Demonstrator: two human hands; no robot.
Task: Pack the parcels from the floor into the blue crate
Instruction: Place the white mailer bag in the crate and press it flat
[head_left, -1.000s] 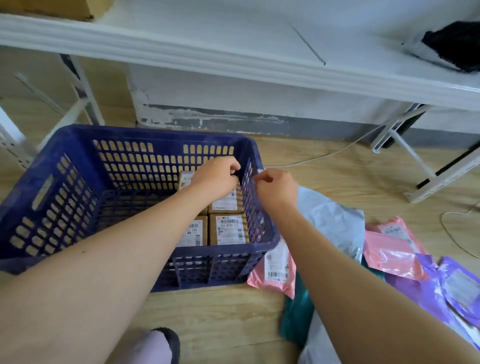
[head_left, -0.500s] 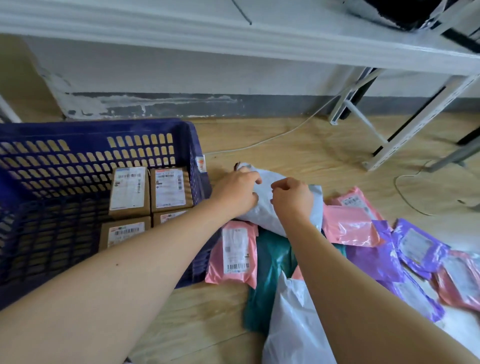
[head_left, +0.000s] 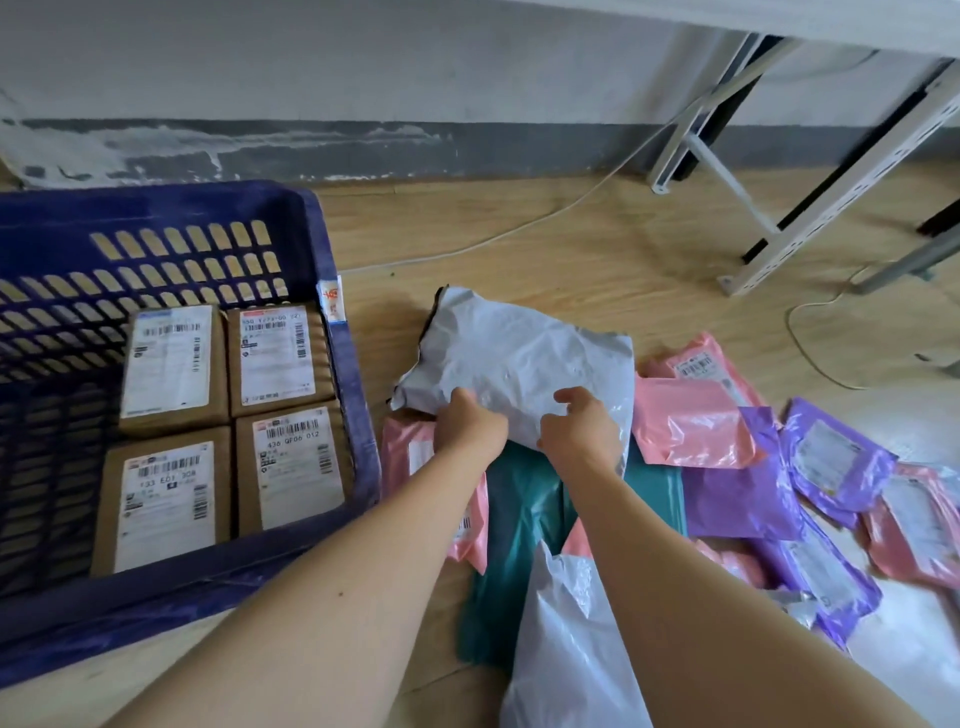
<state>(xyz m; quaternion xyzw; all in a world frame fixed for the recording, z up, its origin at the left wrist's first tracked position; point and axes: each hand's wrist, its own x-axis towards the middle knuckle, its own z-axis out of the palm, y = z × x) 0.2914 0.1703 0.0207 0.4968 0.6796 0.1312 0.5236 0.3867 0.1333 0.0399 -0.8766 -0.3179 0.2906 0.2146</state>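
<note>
A crumpled grey-white poly mailer (head_left: 519, 353) is gripped at its near edge by both hands, on the wooden floor (head_left: 597, 270) just to the right of the blue crate (head_left: 349, 395). The left hand (head_left: 467, 423) is seen with its fingers curled round the mailer's near left corner. The right hand (head_left: 576, 428) is closed on the near edge beside it, with the plastic pinched between thumb and fingers. The far part of the mailer is spread on the floor; whether the near edge is raised off the pile cannot be told.

Under the hands a teal mailer (head_left: 519, 519) is laid, partly covered by the grey-white one. A pink mailer (head_left: 410, 447) with a barcode label is lodged between the teal one and the crate's right wall, and is crossed by the left forearm. A second white mailer (head_left: 566, 639) is draped over the teal one's near end, between the two forearms. Further right, more pink mailers (head_left: 691, 421) and purple mailers (head_left: 737, 493) are overlapped in a loose heap.

Inside the crate, four cardboard boxes (head_left: 171, 364) are packed flat in a two-by-two block against the right wall, with their white shipping labels turned up.

Beyond the parcels a white cable (head_left: 498, 238) is trailed across the floor, and white metal frame legs (head_left: 810, 223) are set at the upper right, before a grey-banded wall (head_left: 363, 78).
</note>
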